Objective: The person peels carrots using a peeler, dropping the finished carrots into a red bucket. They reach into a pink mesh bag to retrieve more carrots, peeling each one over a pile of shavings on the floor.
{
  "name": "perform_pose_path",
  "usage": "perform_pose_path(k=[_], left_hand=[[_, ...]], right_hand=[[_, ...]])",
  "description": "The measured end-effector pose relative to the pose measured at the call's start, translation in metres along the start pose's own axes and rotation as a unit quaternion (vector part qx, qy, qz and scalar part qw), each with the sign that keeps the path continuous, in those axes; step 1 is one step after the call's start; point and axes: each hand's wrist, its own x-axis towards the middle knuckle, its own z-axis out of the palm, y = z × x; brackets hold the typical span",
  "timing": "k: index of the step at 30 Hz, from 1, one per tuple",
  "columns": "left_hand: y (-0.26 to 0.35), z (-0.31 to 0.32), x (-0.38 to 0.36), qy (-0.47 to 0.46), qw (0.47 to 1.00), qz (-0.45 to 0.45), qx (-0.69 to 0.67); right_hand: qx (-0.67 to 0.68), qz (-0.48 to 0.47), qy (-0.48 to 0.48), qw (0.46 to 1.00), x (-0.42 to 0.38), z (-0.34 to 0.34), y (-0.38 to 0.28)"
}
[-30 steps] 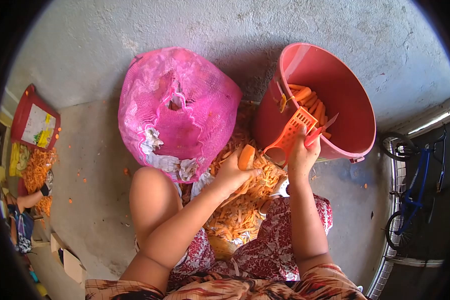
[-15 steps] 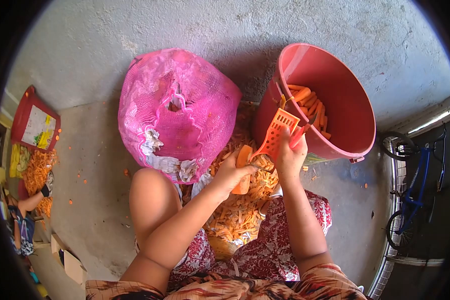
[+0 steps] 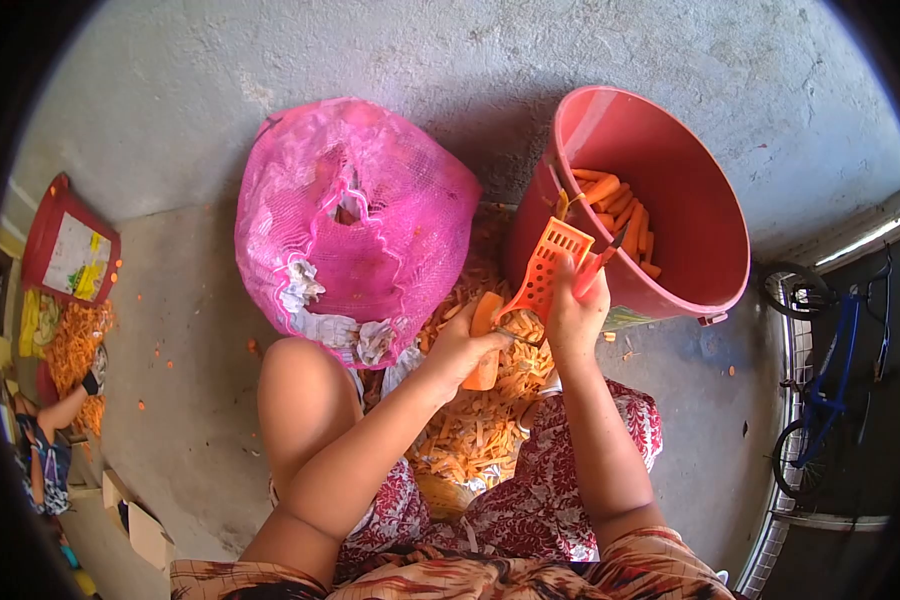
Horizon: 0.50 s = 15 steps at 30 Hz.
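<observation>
A thick peeled carrot (image 3: 483,372) is in my left hand (image 3: 458,352), gripped between thumb and fingers above the peelings. My right hand (image 3: 578,315) is closed round an orange peeler (image 3: 543,278) with a holed, slotted body. The peeler's blade end is by the carrot; whether it touches cannot be made out. A small knife (image 3: 592,272) with a red handle is also held in the right hand, its dark blade pointing toward the bucket. Orange carrot peelings (image 3: 470,440) are heaped below both hands, between my legs.
A large red bucket (image 3: 660,130) with peeled carrots (image 3: 620,215) leans at right. A pink mesh sack (image 3: 360,250) with crumpled paper stands at left, by the wall. Far left are another red bucket (image 3: 45,235), more peelings (image 3: 75,345) and a person's arm (image 3: 65,410). A blue bicycle (image 3: 835,370) is far right.
My right hand has shifted very slightly, and the peeler and knife with it. The carrot in my left hand stays nearly in the same place.
</observation>
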Motion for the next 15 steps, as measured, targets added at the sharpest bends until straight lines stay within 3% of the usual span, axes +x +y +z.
perform_pose_path(k=[15], left_hand=[[0.0027,0.0015,-0.0027,0.015,0.999,-0.024,-0.014]], right_hand=[[0.011,-0.031,-0.001,0.999,0.0000,0.0019,0.0055]])
